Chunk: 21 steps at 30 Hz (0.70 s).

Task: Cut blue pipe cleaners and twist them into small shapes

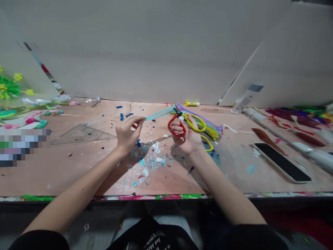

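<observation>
My left hand (pixel 130 133) is closed in a pinch on the ends of thin light-blue pipe cleaners (pixel 160 114). These stretch rightward to the dark blades of the red-handled scissors (pixel 169 127). My right hand (pixel 188 137) grips those scissors, its fingers around the red loop; how far the blades are parted is too small to tell. Close behind the right hand are yellow-handled scissors (pixel 208 143), partly covered by it. A bundle of purple and yellow pipe cleaners (pixel 214 130) lies beyond on the table.
Blue and white scraps (pixel 156 152) litter the wooden table. A clear set square (pixel 83 133) lies left, a phone (pixel 282 163) right, near a brown wooden-looking tool (pixel 266 139). A yellow glue stick (pixel 192 103) rests by the back board. Green-and-yellow flowers (pixel 10 86) stand far left.
</observation>
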Each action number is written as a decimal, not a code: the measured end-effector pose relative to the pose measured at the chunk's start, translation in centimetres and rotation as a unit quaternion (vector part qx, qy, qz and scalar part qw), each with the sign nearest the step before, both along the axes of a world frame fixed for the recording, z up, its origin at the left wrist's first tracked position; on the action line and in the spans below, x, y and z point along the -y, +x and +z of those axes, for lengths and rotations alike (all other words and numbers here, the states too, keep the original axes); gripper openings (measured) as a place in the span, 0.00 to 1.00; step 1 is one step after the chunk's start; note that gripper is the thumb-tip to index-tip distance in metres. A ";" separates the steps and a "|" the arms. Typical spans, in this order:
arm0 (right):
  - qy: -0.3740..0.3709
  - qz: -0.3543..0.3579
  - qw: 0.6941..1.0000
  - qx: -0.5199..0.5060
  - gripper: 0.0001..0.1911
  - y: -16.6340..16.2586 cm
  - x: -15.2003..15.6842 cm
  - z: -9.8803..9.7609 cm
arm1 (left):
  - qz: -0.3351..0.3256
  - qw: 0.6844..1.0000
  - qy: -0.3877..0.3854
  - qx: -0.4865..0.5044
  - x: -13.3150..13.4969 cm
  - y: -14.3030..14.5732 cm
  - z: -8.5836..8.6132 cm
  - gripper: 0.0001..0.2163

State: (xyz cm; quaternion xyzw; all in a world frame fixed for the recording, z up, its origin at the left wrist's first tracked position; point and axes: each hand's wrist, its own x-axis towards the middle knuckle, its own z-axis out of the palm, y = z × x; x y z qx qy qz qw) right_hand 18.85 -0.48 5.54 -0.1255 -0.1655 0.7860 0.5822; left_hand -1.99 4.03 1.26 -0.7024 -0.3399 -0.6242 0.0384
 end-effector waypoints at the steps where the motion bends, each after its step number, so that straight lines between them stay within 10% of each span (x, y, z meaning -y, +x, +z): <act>1: 0.010 -0.012 1.000 0.000 0.17 -0.1 0.0 0.1 | -0.007 1.000 0.003 -0.012 0.1 0.2 -0.1 0.06; 16: 0.136 -0.123 0.982 -0.035 0.14 1.0 0.1 0.8 | -0.018 1.000 -0.022 0.006 0.9 0.9 -0.2 0.06; 21: 0.147 -0.150 0.958 0.197 0.16 2.8 0.1 0.5 | 0.018 0.991 -0.094 0.092 0.0 -0.5 1.4 0.06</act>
